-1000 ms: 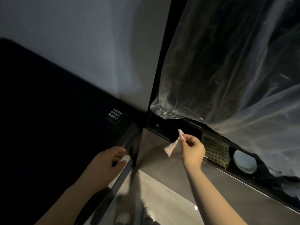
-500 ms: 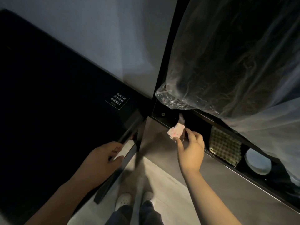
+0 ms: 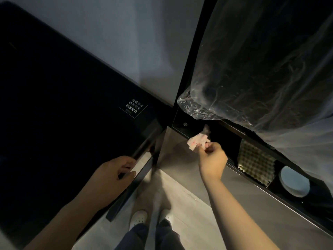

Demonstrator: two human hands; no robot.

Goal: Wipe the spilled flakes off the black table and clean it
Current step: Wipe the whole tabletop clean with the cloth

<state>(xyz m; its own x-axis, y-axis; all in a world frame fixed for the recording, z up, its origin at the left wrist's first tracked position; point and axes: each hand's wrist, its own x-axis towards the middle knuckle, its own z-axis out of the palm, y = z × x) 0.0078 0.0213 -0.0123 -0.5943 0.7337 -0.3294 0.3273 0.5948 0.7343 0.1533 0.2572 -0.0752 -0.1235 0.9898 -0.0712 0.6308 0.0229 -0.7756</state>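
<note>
Writing: a small label (image 3: 133, 108) lies on the black desk (image 3: 54, 114) near its right corner. It carries three short lines of white Chinese characters, and I read the last as 谢谢配合. I see no brand name anywhere.
Desk: its top fills the left of my view and is so dark that I cannot tell whether any flakes lie on it.
Left grip: the left hand (image 3: 111, 177) holds the desk's right edge, below the label, with the fingers curled over the top and the thumb tucked under the rim.
Right grip: the right hand (image 3: 212, 159) is off the desk, beyond its right corner. Thumb and fingertips pinch a crumpled white tissue (image 3: 198, 141) with pink flecks on it.
Tissue: it sits at the mouth of a long dark shelf slot (image 3: 221, 139) in the grey unit to the right of the desk.
Slot contents: further right in the slot there is a pale, dimpled, egg-crate-like tray (image 3: 255, 163). Past a divider lies a stack of white plates (image 3: 293, 181).
Cover: a clear plastic sheet (image 3: 252, 78) drapes over something dark above the slot. I cannot tell what it covers.
Floor: white shoes (image 3: 138, 217) and dark trouser legs stand between the desk and the grey unit.
</note>
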